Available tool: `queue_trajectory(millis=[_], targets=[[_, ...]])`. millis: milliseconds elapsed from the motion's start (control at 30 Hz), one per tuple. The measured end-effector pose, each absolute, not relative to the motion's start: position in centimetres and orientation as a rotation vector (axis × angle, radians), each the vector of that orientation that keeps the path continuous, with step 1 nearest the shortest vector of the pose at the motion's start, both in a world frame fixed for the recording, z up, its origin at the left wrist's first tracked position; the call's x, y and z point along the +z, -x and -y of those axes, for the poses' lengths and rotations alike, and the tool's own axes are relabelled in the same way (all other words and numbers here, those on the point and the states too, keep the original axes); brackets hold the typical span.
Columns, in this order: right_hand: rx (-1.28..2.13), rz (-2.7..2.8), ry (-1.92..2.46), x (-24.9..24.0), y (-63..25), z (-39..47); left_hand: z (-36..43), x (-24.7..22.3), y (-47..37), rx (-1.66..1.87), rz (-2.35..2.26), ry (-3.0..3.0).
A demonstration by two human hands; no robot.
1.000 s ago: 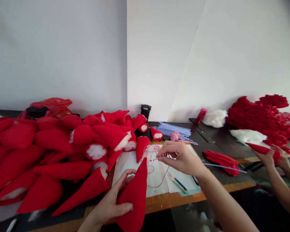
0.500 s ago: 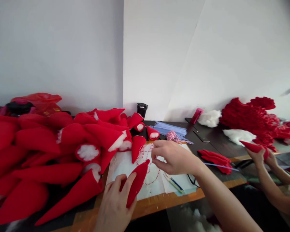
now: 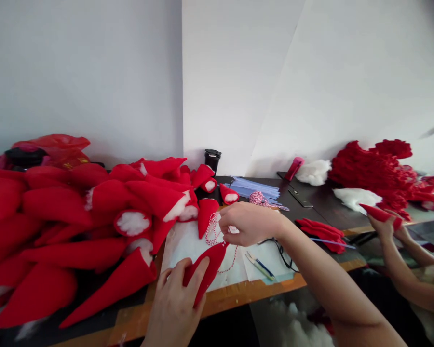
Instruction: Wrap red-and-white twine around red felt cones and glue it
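A person's left hand [image 3: 179,303] grips a stuffed red cone [image 3: 211,267] at the front edge of a black table [image 3: 323,209], thumb and fingers clamped around its body. The cone tilts, its narrow tip pointing up and to the right, over white paper [image 3: 179,243]. A small pale label marks the lid of a black cup [image 3: 212,161] by the wall, and yellow print shows on a red plastic bag [image 3: 67,144] at far left; neither can be read at this size.

The right hand [image 3: 248,224] reaches in from the right, forearm slanting across the table, wrist bent, back of the hand up, fingers curled down just above the cone's tip. Whether those fingertips are pressed together on anything cannot be told. Red-and-white string [image 3: 210,233] lies in loops on the paper beside the hand, near a matching ball [image 3: 256,198]. Snips [image 3: 263,270] lie on the same paper.

A heap of red cones [image 3: 72,205], several showing white filling at their wide ends, covers the table at left. At far right, a co-worker's 2 hands [image 3: 385,229] hold 1 more red cone [image 3: 378,213], near white stuffing [image 3: 358,197].
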State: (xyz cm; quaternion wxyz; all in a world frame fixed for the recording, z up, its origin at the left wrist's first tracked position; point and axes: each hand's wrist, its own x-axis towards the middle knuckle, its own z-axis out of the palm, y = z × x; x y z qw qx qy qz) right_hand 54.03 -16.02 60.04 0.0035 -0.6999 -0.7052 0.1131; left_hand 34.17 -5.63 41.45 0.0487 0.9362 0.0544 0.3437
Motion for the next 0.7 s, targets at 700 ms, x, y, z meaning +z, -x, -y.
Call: queue_trajectory(millis=[700], targets=[[0.479, 2.217, 2.109, 58.5, -54.4, 15.2, 6.0, 42.3, -34.2, 0.844, -0.136, -2.749]])
